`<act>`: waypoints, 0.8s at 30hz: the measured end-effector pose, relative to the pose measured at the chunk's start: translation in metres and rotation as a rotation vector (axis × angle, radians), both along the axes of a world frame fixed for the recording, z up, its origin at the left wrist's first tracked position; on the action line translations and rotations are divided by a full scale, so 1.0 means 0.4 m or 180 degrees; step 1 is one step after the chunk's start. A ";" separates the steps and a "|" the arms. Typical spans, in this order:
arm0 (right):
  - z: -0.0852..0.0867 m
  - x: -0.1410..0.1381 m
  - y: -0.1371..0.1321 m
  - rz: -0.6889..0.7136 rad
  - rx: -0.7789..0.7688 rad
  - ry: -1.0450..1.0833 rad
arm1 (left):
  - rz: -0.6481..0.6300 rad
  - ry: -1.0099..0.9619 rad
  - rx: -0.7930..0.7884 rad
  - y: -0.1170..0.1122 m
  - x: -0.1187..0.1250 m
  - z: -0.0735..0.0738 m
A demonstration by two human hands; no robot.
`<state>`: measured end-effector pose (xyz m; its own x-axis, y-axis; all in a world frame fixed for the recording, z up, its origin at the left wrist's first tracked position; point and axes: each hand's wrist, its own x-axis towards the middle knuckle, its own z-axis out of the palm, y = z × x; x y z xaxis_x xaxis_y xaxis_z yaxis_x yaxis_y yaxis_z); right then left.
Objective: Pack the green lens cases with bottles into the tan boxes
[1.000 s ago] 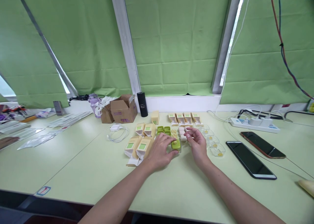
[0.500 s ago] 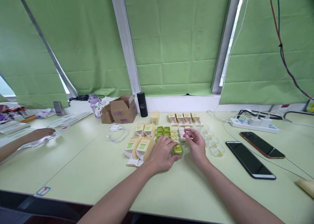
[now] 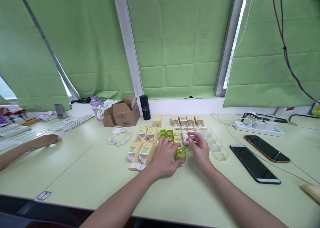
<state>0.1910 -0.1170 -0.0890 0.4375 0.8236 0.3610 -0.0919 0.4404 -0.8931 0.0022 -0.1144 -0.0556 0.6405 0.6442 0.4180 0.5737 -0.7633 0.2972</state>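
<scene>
A small clear container with a green lid [image 3: 181, 153] stands upright on the bench [image 3: 190, 191], between the person's two hands and close by the left one. The left hand [image 3: 163, 157] is part spread, its thumb and fingers curved about the near left side of that container; whether they press on it I cannot tell. The right hand [image 3: 200, 150] is raised a little, with thumb and forefinger drawn narrow near the pale blocks [image 3: 185, 141], and whether anything sits between those fingertips cannot be made out. Beyond the left hand lie several glossy green pieces [image 3: 170, 132], with a cluster of tiny yellow pieces [image 3: 177, 139] beside them. To the right of the right hand, clear containers [image 3: 221, 153] stand in a group (each of the nearer ones shows a spot of yellow). Four cream cartons [image 3: 148, 149] lie on the left with their flaps open, four open cartons [image 3: 191, 120] form a row farther back, and one more carton [image 3: 158, 120] stands between the groups. Two phones [image 3: 255, 164] lie well to the right. At far left, a co-worker's hand [image 3: 45, 140] rests among flat sheets [image 3: 21, 141].
</scene>
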 end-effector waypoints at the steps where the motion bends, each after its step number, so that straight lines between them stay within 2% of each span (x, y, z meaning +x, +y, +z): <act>1: 0.001 0.001 0.000 -0.0008 -0.0017 -0.0011 | 0.0019 -0.0062 0.0021 0.001 -0.003 0.003; 4: 0.002 0.003 0.001 -0.0028 -0.0072 -0.0036 | 0.0104 -0.0212 0.0102 0.014 -0.015 0.012; 9: 0.001 0.002 0.004 -0.0045 -0.0065 -0.0032 | 0.0506 -0.0182 0.0201 0.059 -0.024 0.022; 15: -0.002 0.000 0.005 -0.0066 -0.0011 -0.0092 | 0.0672 0.0361 0.0356 0.127 -0.001 0.056; 20: -0.006 0.000 0.006 -0.0080 0.0059 -0.0215 | 0.0666 0.1145 0.0140 0.218 0.048 0.094; 24: -0.005 0.001 0.003 -0.0080 0.0134 -0.0331 | 0.0619 0.1498 -0.0077 0.290 0.095 0.091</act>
<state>0.1913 -0.1158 -0.0909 0.4162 0.7959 0.4396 0.0117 0.4788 -0.8779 0.0403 0.0018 -0.0190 0.6231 0.7762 0.0964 0.7804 -0.6251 -0.0114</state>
